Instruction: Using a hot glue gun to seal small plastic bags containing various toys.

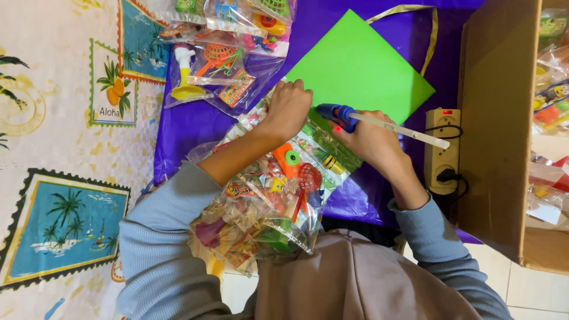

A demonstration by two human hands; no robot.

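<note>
My right hand (370, 141) grips a blue glue gun (338, 113) with a white glue stick (409, 131) poking out of its back; a red light glows on it. Its nozzle points at the edge of a clear plastic bag of small toys (278, 189) lying under my forearms. My left hand (288, 106) is closed on the top edge of that bag, right beside the gun's tip. A bright green sheet of card (364, 65) lies just beyond both hands on purple paper (195, 121).
More clear bags of toys (222, 56) lie at the far left of the purple paper. A beige power strip (443, 151) with a plugged-in black cable sits at the right, beside a tall cardboard box (498, 124) holding more packets. A patterned mat (65, 178) covers the left.
</note>
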